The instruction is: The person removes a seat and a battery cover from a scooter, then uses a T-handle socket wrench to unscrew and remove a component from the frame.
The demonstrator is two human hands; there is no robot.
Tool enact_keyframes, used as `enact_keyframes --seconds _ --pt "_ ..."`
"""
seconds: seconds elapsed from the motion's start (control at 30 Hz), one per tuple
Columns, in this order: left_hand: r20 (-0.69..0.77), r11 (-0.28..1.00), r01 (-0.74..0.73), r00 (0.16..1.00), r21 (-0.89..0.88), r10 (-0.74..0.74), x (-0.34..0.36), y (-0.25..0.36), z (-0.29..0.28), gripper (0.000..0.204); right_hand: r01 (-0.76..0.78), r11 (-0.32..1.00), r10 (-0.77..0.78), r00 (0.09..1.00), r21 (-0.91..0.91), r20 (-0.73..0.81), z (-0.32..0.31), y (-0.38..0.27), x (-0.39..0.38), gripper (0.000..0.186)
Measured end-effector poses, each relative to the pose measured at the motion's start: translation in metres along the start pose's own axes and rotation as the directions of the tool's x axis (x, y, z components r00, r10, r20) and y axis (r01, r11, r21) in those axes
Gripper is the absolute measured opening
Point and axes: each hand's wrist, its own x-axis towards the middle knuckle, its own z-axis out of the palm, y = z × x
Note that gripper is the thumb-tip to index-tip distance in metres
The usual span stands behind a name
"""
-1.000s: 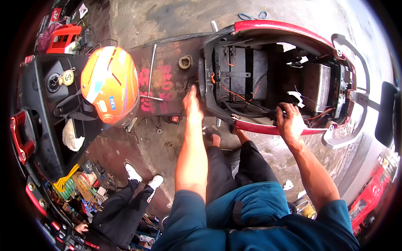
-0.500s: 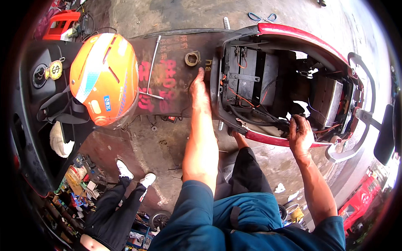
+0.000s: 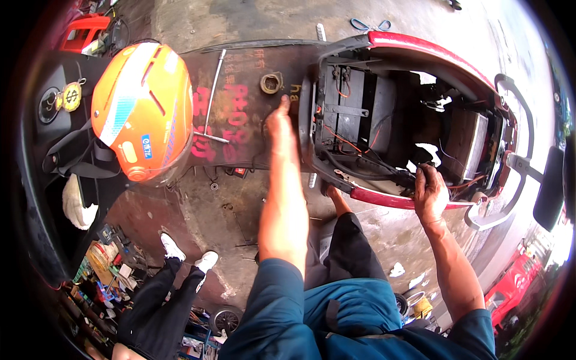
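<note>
A red scooter (image 3: 432, 48) stands with its seat off, showing an open compartment of black boxes and wires (image 3: 360, 120). My left hand (image 3: 281, 129) lies flat on the dark footboard (image 3: 240, 138), fingers stretched toward a small brass ring (image 3: 270, 83). My right hand (image 3: 429, 191) grips the red side rim of the compartment beside a bundle of wires. A metal T-handle wrench (image 3: 210, 105) lies on the footboard left of my left hand.
An orange helmet (image 3: 144, 108) rests on the scooter's front at the left. Another person in black trousers and white shoes (image 3: 180, 258) stands at the lower left. Tools and small parts litter the ground there. A black mirror (image 3: 549, 186) sticks out at the right.
My view has dropped closer to the scooter. My left hand has slid forward along the footboard toward the brass ring. My right hand has stayed on the red rim.
</note>
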Motion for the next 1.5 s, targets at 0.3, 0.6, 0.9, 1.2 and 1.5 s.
enact_keyframes --seconds 0.3,0.6,0.9,1.2,1.5 --pt "-0.052 0.998 0.055 0.997 0.041 -0.053 -0.035 0.031 0.018 0.043 -0.029 0.996 0.031 0.999 -0.083 0.027 -0.005 0.002 -0.002 0.011" --pt "0.233 0.95 0.146 0.969 -0.276 -0.081 -0.023 0.024 0.005 0.022 0.011 0.998 -0.009 1.0 -0.057 0.028 -0.004 0.005 0.0 0.011" --pt "-0.126 0.993 0.041 0.991 -0.108 -0.055 0.039 0.012 -0.065 0.037 -0.001 1.0 0.002 0.998 -0.027 0.06 0.0 0.0 -0.001 0.012" --pt "-0.215 0.9 0.43 0.874 -0.074 -0.435 -0.117 -0.008 -0.214 0.018 -0.033 0.997 0.035 0.999 -0.073 0.026 0.003 0.005 0.003 0.014" --pt "-0.656 0.793 0.553 0.702 0.257 -0.277 -0.219 0.026 -0.395 0.016 -0.033 0.998 0.033 0.999 -0.062 0.006 0.001 0.014 0.0 0.019"
